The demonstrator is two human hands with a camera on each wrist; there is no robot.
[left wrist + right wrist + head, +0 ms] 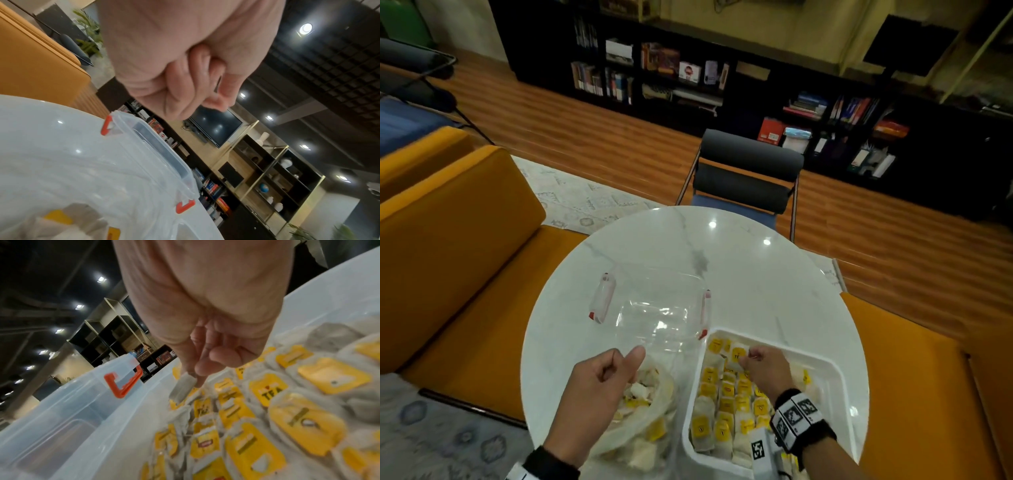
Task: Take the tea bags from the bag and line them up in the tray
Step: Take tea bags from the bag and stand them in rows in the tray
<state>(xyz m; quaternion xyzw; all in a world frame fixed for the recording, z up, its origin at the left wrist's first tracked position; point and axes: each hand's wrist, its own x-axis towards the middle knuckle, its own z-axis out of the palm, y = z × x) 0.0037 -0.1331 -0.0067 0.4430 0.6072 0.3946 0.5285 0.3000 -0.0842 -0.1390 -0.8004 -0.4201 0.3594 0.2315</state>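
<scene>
A white tray (839,373) at the table's front right holds rows of tea bags (726,404) with yellow tags (304,423). My right hand (751,354) is low over the tray's far left part. Its fingertips (197,374) pinch one pale tea bag (183,391) just above the rows. To the left of the tray a clear plastic bag (650,431) lies with more tea bags inside. My left hand (619,366) hovers over the bag's mouth, fingers curled into the palm (207,97), thumb out, nothing visible in it.
An empty clear lidded box (661,308) with red clips (107,125) stands just behind the bag and touches the tray's far left corner. The round white marble table (739,267) is ringed by orange seats (458,240) and a dark chair (746,171).
</scene>
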